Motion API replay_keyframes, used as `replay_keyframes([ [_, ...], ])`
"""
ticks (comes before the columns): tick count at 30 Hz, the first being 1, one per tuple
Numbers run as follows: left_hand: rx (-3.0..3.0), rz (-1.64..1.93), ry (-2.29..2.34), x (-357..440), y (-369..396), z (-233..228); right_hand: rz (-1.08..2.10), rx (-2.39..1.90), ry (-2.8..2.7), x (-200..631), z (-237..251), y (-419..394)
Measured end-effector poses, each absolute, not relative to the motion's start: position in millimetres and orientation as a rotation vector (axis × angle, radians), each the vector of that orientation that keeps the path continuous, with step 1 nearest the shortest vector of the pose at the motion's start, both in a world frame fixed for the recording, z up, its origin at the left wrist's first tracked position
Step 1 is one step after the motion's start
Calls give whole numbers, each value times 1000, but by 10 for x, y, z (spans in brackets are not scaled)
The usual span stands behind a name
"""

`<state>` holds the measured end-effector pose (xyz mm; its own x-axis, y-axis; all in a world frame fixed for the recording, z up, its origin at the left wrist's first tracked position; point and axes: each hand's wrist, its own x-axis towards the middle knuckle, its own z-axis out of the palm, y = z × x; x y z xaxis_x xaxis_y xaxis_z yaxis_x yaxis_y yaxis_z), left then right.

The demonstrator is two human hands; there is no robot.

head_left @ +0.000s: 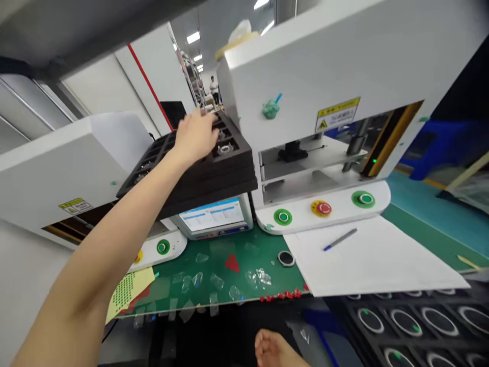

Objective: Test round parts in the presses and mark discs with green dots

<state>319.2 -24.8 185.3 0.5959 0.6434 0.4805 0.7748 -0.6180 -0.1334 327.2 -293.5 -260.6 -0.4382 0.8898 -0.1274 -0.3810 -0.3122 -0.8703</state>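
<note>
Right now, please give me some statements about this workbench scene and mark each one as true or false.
1. The left hand reaches to the stack of black plastic compartment trays. True.
2. The blue-tipped grey pen lies on the green mat. False: it lies on the white paper sheet.
3. The round red button sits between two round green buttons. True.
4. The right hand holds the pen. False: it is low at the frame edge, far from it.

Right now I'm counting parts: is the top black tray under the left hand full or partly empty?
Partly empty. The top black tray shows metal rings in a few pockets near the left hand; other pockets look dark and bare.
</note>
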Motion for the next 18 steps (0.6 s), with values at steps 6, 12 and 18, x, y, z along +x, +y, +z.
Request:
replay_keyframes([
  [6,-2804,-625,-327,3221,-1503,756,2055,-806,-654,3282,-2784,-2931],
  [12,-3118,24,-1019,3534,-1629,-917,1999,-844,-556,3227,-2860,-2981],
  [18,-3186,-101,-1623,3742,-1516,-1355,1904,-887,-553,3174,-2898,-2995],
])
